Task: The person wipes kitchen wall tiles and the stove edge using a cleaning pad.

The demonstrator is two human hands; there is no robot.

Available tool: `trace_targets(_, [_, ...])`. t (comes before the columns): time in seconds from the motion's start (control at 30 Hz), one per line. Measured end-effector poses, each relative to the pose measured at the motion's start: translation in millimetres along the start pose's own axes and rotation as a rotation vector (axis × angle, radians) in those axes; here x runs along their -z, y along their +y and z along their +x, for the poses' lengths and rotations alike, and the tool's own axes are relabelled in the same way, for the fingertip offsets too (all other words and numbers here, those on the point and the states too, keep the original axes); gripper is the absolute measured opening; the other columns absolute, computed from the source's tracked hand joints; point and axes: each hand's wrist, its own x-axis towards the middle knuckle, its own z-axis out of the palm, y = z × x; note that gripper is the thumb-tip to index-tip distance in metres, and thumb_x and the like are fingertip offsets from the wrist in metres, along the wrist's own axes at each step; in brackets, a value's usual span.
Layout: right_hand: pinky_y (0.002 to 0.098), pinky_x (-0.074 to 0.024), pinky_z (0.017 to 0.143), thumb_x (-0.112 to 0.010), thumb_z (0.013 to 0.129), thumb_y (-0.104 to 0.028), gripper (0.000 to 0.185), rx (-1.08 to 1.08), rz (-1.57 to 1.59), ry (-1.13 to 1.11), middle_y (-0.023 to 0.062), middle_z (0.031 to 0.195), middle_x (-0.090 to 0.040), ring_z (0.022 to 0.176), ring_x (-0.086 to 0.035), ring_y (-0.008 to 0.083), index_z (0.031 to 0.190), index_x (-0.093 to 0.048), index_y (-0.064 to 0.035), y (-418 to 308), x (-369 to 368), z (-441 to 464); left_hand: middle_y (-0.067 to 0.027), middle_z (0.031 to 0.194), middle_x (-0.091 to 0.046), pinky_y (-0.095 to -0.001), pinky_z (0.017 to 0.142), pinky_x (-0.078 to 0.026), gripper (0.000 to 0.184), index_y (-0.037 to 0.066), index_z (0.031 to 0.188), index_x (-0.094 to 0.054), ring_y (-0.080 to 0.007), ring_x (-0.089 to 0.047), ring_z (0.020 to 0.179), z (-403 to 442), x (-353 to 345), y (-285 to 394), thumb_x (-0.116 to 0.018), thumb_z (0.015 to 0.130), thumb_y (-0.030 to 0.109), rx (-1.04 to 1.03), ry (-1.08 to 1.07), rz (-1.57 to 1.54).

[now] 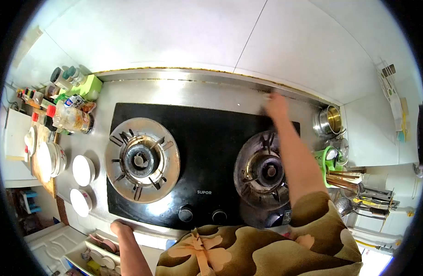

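My right hand (276, 107) reaches over the right burner (269, 170) to the steel strip behind the black gas hob (204, 152). Its fingers look closed and are partly blurred. A small pale patch shows at the fingertips, too unclear to name. At the front edge of the counter, near the left burner (138, 159), is my left hand (121, 228). Its fingers are not clearly visible, and I see nothing in it. Both burners carry metal pan supports, with no pot on either.
Two white bowls (84, 170) stand left of the hob, below seasoning bottles (73, 117). Metal pots (330, 120) and a green utensil holder (322, 161) with chopsticks (342, 180) stand at the right. A drawer (98, 253) with dishes is below at left.
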Motion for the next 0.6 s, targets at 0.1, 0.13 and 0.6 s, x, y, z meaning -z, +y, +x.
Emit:
trace_targets(0.1, [0.0428, -0.0488, 0.083, -0.059, 0.081, -0.015, 0.02, 0.17, 0.149, -0.218, 0.0167, 0.101, -0.066, 0.096, -0.062, 0.035, 0.1, -0.066, -0.0108, -127, -21, -21, -0.0153, 0.105, -0.061, -0.0414, 0.079, -0.048, 0.04, -0.001, 0.103, -0.061, -0.0298, -0.059, 0.09, 42, 8, -6, -0.033, 0.085, 0.021, -0.051, 0.007, -0.024])
trace_targets(0.13, [0.0422, -0.0483, 0.085, -0.057, 0.083, -0.012, 0.02, 0.232, 0.247, -0.197, 0.0152, 0.102, -0.066, 0.098, -0.062, 0.0342, 0.1, -0.066, -0.012, -155, -36, -27, -0.0158, 0.102, -0.061, -0.0421, 0.073, -0.049, 0.038, 0.0, 0.103, -0.061, -0.0286, -0.059, 0.085, 47, 10, -6, -0.033, 0.086, 0.019, -0.042, 0.062, -0.006])
trace_targets(0.6, [0.0425, -0.048, 0.089, -0.059, 0.082, -0.017, 0.026, 0.417, -0.476, 0.233, 0.0196, 0.109, -0.064, 0.1, -0.062, 0.0342, 0.103, -0.065, -0.003, 177, -46, 46, -0.0137, 0.103, -0.06, -0.0402, 0.074, -0.047, 0.037, 0.001, 0.098, -0.06, -0.0278, -0.057, 0.085, 31, 8, -6, -0.036, 0.084, 0.026, -0.017, 0.073, -0.002])
